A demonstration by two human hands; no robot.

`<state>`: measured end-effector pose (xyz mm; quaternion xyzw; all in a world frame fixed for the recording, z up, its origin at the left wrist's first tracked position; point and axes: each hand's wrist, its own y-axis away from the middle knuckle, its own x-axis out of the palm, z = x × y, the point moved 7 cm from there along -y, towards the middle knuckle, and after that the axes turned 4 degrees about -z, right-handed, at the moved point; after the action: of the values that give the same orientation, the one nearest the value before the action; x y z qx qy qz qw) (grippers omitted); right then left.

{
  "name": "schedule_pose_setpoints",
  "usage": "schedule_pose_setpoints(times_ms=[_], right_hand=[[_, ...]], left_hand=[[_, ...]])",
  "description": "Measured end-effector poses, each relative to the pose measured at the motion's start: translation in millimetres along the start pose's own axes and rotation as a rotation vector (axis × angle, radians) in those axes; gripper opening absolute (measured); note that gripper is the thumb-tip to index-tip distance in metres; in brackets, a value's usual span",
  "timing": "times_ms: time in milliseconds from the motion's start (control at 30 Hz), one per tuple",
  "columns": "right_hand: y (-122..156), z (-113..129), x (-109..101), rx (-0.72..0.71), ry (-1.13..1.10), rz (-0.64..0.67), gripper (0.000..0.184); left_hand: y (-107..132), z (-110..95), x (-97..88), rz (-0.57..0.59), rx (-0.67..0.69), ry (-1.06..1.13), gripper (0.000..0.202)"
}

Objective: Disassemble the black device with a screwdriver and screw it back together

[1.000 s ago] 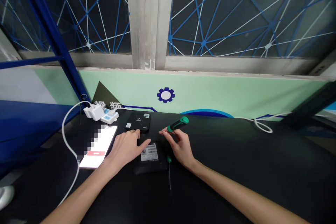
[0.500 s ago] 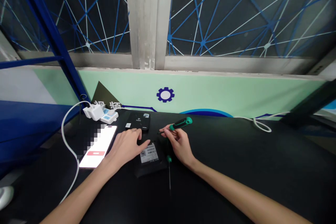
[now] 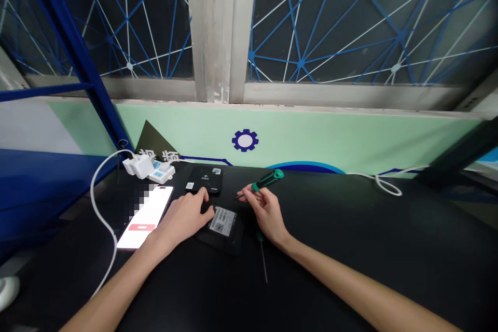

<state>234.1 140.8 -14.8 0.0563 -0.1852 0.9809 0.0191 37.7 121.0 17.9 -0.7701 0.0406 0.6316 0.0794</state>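
Note:
A black, flat device with a white printed label lies on the table in front of me, turned at an angle. My left hand rests at its left corner, thumb by the label and fingers apart, slightly bent. In my right hand is a green-and-black screwdriver, pinched near the shaft. Its handle points up to the right and its thin shaft toward the device's far side, above the surface. A second screwdriver lies below my right hand, its handle partly hidden and its shaft pointing toward me.
Behind my left hand lies another black box with small stickers. A phone with a lit screen lies left of my wrist. Farther left stand a white power strip and plug with a looping white cable. Another white cable runs along the wall.
The labelled device has rotated, and my left thumb has drawn back to the left. The loose screwdriver has shifted right and tilted. My right hand stays almost still.

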Motion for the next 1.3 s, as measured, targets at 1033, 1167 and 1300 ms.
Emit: schedule_pose_setpoints(times_ms=[1033,1167,1300], right_hand=[[4,12,7,-0.095,0.167,0.099,0.027],[3,9,7,-0.063,0.125,0.078,0.027],[2,7,7,-0.035,0.074,0.061,0.029]], left_hand=[[5,-9,10.2,0.024,0.085,-0.037,0.035],[5,-10,9.4,0.023,0.088,-0.041,0.035],[4,-10,9.3,0.022,0.089,-0.045,0.035]])
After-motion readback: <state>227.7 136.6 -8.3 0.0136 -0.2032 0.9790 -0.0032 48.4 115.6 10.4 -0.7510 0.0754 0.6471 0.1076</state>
